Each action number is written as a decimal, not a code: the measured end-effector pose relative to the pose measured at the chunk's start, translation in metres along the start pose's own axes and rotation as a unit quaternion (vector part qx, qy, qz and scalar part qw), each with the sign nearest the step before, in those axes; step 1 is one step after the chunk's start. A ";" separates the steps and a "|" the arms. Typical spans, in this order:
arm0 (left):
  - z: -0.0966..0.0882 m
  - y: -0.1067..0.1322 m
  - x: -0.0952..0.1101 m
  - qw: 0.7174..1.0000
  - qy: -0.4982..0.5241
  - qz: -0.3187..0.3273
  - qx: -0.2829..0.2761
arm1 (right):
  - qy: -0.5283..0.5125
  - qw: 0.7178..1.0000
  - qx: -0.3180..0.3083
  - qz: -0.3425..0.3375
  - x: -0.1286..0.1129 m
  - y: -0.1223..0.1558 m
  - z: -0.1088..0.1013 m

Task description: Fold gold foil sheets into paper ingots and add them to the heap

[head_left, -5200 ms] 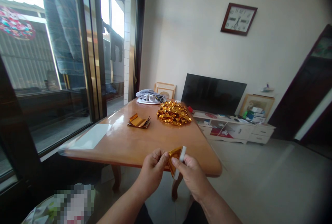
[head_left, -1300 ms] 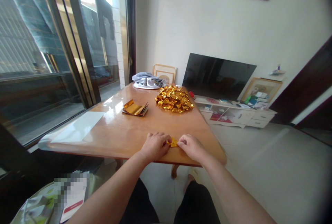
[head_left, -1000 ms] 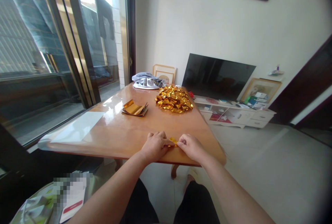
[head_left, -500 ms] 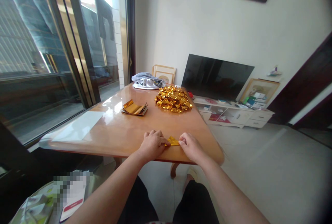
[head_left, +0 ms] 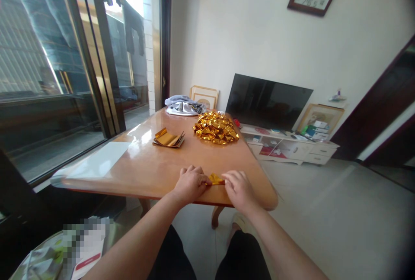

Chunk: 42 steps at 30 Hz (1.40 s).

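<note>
A small piece of folded gold foil paper [head_left: 215, 179] lies near the front edge of the wooden table [head_left: 145, 172]. At its left end, my left hand [head_left: 192, 183] presses it with closed fingers. My right hand [head_left: 239, 188] pinches its right end between thumb and fingers. Beyond my left hand rests a stack of gold foil sheets [head_left: 168, 138], their edges curling up. Farther off, toward the right side of the table, is a heap of folded gold foil pieces [head_left: 216, 128].
Folded clothes [head_left: 184, 105] lie at the table's far end. A pale sheet [head_left: 99, 159] covers the left corner. Beyond the table stand a white TV cabinet [head_left: 292, 148] and a large television [head_left: 267, 101]. To the left is a glass sliding door [head_left: 87, 76].
The fingers of my right hand have shifted over the right end of the foil piece, hiding more of it. My left hand stays on the left end. The view has tilted up slightly.
</note>
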State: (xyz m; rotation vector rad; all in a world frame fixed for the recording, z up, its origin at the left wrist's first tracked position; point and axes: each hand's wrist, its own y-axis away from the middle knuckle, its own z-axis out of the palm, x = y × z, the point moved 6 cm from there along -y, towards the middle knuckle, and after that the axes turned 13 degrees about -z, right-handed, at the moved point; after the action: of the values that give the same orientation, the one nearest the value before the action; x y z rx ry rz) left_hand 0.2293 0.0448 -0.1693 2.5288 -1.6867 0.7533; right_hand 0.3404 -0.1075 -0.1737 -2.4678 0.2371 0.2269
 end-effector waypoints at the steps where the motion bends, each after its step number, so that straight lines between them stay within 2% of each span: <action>1: 0.000 0.000 0.000 1.000 -0.001 0.000 0.000 | 0.017 0.999 -0.021 -0.036 -0.013 0.001 0.000; 3: 0.000 0.000 0.000 1.000 -0.004 0.000 -0.001 | 0.047 0.995 -0.054 -0.076 -0.032 0.003 0.003; 6: 0.000 0.000 -0.001 1.000 -0.006 -0.004 0.002 | 0.085 0.991 -0.072 -0.074 -0.042 0.007 0.004; 12: 0.001 0.000 -0.001 1.000 -0.010 -0.008 0.000 | 0.145 0.986 -0.077 -0.030 -0.026 0.017 -0.006; 17: -0.001 0.000 0.000 1.000 -0.012 -0.014 -0.010 | 0.147 0.987 -0.070 -0.011 -0.017 0.021 -0.017; 24: -0.003 0.002 0.002 1.000 0.006 -0.004 -0.008 | 0.092 0.995 -0.034 0.025 0.000 0.011 -0.020; 27: -0.003 0.002 0.002 1.000 0.016 -0.002 -0.006 | 0.074 0.996 -0.019 0.036 0.007 0.006 -0.012; 33: -0.002 0.002 0.000 0.999 0.032 -0.003 -0.005 | 0.055 0.995 -0.033 0.073 0.019 -0.002 0.006; 38: -0.002 0.001 -0.004 0.999 0.046 -0.022 0.003 | -0.042 0.996 -0.012 0.080 0.024 -0.002 0.006; 42: -0.003 -0.001 -0.009 0.997 0.067 -0.044 0.010 | -0.140 0.981 0.018 0.132 0.023 0.002 0.002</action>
State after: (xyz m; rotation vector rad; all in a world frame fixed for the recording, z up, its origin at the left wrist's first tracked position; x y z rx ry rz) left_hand 0.2261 0.0537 -0.1701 2.4857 -1.5233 0.9146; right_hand 0.3621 -0.1101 -0.1812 -2.3290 0.4416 0.6695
